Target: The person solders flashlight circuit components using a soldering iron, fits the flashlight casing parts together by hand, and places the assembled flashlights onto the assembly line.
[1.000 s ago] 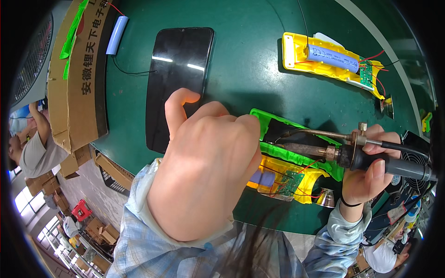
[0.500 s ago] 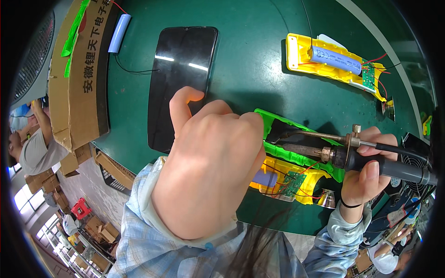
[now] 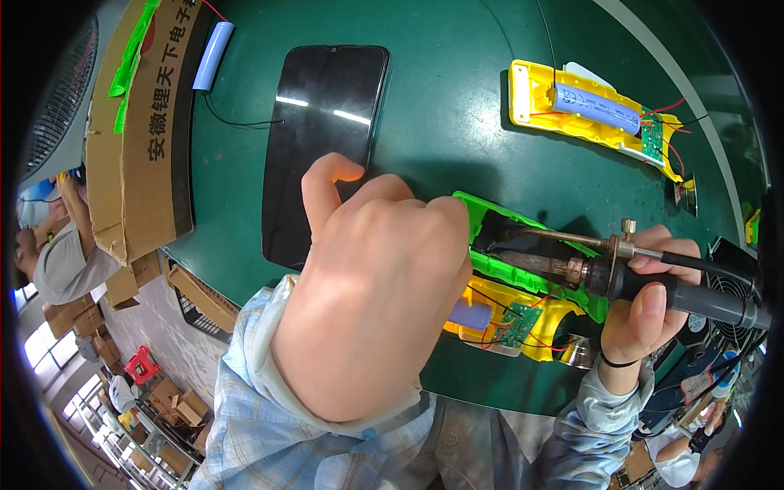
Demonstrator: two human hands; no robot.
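Head view: we see our left hand [image 3: 371,294] raised close to the lens, its fingers curled in together with the thumb sticking up; what the fingertips pinch is hidden behind the knuckles, so we cannot tell. Just beyond those curled fingers lies the green housing [image 3: 523,245], an open plastic shell on the green table [image 3: 441,114]. Our right hand [image 3: 645,306] has its fingers wrapped tight around the dark grip of a soldering iron [image 3: 621,273], thumb pressed along the top. The iron's metal barrel reaches from those fingers toward the left hand, lying over the green housing. Under the barrel, nearer to us than the right fingers, sits a yellow housing [image 3: 510,318] with a small green circuit board, red wires and a blue cell in it.

Past the left thumb lies a black phone [image 3: 322,139], screen dark. Further out from it a loose blue cylindrical cell [image 3: 212,55] rests beside a cardboard box [image 3: 151,139]. Well beyond the right fingers is another yellow housing [image 3: 596,114] with its own blue cell.
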